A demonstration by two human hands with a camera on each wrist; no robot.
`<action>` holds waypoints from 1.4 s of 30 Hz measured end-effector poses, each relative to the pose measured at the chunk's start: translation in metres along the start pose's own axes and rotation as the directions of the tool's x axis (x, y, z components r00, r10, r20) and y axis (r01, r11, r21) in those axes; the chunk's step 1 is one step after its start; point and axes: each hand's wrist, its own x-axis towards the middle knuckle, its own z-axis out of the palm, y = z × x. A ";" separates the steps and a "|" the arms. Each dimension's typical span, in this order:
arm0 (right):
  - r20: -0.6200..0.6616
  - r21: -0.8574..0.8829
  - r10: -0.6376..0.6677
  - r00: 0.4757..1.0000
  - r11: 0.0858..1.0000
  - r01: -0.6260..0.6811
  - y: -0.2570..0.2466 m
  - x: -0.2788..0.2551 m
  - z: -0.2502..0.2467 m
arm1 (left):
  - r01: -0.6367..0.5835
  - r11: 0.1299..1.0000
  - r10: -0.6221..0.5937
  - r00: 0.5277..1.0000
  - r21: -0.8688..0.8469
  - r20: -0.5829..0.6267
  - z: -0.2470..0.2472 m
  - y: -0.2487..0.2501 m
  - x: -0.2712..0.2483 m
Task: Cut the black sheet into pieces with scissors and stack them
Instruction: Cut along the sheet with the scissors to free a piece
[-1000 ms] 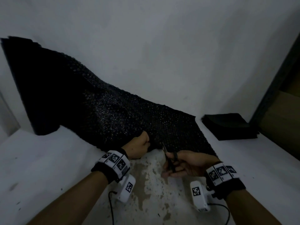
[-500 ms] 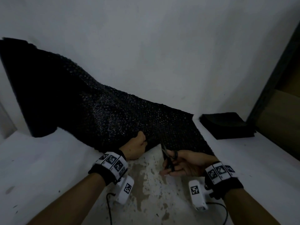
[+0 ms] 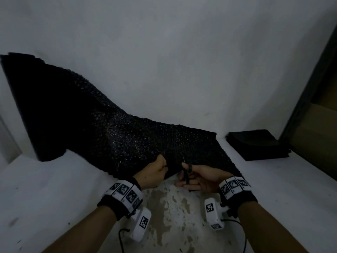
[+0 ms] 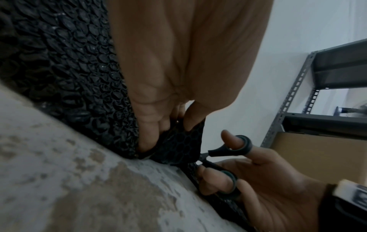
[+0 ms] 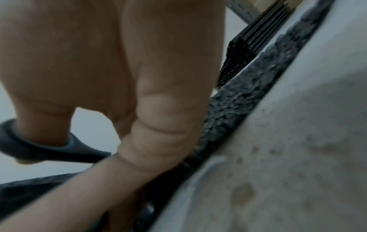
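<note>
Here we see the black sheet (image 3: 113,136), a bubbled, glinting wrap, draped from high against the wall at the far left down onto the white table (image 3: 45,189), its near edge running across the middle of the scene toward the right. Our left hand (image 3: 153,172) pinches that near edge, thumb on top and fingers (image 4: 151,128) curled under a fold of the sheet, lifting it just off the worn, blotchy patch of tabletop. Just to its right, our right hand (image 3: 202,178) grips the scissors (image 3: 186,170), thumb through the upper black loop and fingers through the lower one. In the left wrist view the handles stand spread apart, and the pivot sits right at the sheet's edge, touching it; the blades themselves are mostly hidden by the fold, though in the head view a thin tip pokes up over the sheet beyond the thumb. The right wrist view is blurred, showing only a curled finger, one dark handle loop and a strip of the sheet along the table. Well apart at the far right, near the wall, a stack of black pieces (image 3: 255,145) lies flat on the table, beside a grey metal shelving rack (image 4: 294,94) with a brown board below it.
</note>
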 end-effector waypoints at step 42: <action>0.056 -0.124 0.036 0.998 0.992 -0.029 -0.001 0.008 -0.015 | 0.089 0.728 -0.355 0.898 0.680 0.262 -0.004 0.013 0.049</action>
